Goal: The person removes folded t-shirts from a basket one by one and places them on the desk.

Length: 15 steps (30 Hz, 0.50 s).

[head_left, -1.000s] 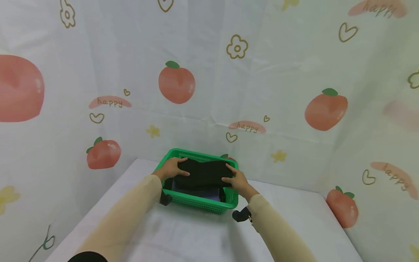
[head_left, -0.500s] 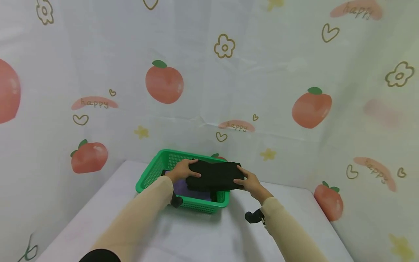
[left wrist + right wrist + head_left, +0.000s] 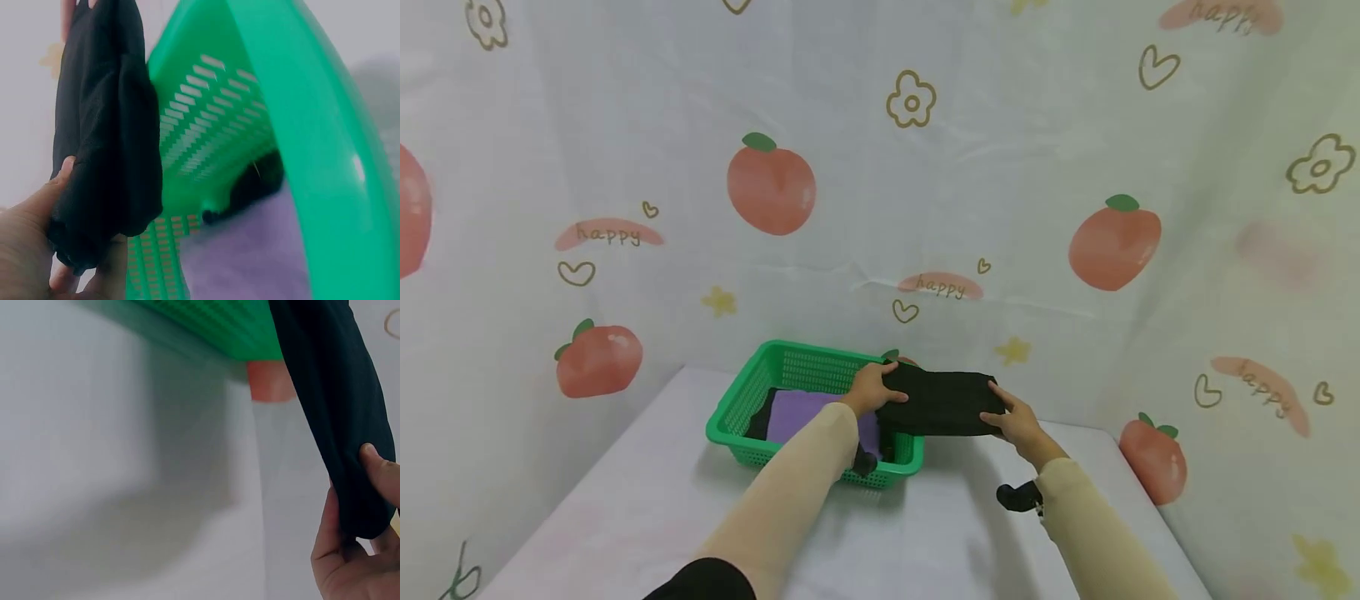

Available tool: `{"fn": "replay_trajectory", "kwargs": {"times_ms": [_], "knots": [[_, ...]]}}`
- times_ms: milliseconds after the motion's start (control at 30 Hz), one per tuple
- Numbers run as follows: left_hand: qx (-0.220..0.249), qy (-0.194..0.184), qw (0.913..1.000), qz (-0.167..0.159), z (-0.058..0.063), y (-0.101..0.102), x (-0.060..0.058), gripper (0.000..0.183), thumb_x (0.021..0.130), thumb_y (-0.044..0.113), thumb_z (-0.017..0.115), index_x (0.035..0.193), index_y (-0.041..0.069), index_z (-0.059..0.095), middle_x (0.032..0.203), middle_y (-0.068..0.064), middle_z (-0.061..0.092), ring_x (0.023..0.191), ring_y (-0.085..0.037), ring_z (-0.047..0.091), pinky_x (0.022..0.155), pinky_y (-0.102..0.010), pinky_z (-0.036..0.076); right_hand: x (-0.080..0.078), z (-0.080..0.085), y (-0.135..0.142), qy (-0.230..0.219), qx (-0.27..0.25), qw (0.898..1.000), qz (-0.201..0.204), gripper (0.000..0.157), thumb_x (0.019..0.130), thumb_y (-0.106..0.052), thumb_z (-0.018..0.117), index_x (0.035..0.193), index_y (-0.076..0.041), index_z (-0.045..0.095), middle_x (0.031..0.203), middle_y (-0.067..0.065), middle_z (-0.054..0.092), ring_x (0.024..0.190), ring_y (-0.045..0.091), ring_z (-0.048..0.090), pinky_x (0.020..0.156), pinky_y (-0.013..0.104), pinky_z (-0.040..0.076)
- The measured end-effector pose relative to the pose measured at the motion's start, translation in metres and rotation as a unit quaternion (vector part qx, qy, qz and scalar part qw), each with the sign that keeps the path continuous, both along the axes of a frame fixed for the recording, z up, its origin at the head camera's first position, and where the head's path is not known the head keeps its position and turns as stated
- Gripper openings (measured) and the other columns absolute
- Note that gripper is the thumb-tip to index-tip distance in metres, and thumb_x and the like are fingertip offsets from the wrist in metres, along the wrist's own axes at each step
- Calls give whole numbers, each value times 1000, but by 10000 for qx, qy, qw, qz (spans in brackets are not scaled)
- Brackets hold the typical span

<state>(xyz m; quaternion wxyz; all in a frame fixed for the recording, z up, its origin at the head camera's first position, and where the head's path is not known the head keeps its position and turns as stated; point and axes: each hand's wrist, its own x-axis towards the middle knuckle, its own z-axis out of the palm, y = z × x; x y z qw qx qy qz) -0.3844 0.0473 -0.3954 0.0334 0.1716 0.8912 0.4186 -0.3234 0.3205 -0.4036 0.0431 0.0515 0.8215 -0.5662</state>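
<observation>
A folded black cloth (image 3: 942,403) is held up level between both hands, over the right end of the green basket (image 3: 741,435) and out past its rim. My left hand (image 3: 871,389) grips the cloth's left end, thumb on the near face, above the basket. At the other end, my right hand (image 3: 1019,423) pinches the cloth beyond the basket's right side. The left wrist view shows the folded layers of the black cloth (image 3: 109,137) beside the basket wall. A folded purple cloth (image 3: 797,412) lies in the basket, partly hidden by the left arm.
Inside the basket, a black item (image 3: 762,417) shows at the left of the purple cloth. The basket stands on a white-covered table (image 3: 647,492), close to a white curtain (image 3: 850,225) printed with peaches. The table's right edge runs beyond the right arm.
Both hands have carried the black cloth from inside the basket up and to the right, past its right rim. More of the purple cloth now shows. The head view has shifted slightly.
</observation>
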Motion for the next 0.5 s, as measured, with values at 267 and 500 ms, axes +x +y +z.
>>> {"fn": "replay_trajectory", "kwargs": {"times_ms": [267, 500], "knots": [[322, -256, 9992, -7, 1, 37, 8, 66, 88, 18, 76, 146, 7, 48, 152, -20, 41, 140, -38, 38, 111, -49, 38, 10, -1, 30, -102, -14, 9998, -190, 74, 99, 1, 53, 159, -14, 14, 161, 29, 0, 137, 46, 38, 110, 53, 37], [578, -377, 9975, 176, -4, 73, 10, 61, 86, 10, 76, 143, 9, 53, 150, -20, 44, 138, -36, 41, 109, -45, 42, 20, 0, 54, -155, 11, 9991, -387, 74, 99, 3, 52, 159, -14, 11, 161, 29, -1, 139, 46, 34, 112, 53, 35]]}}
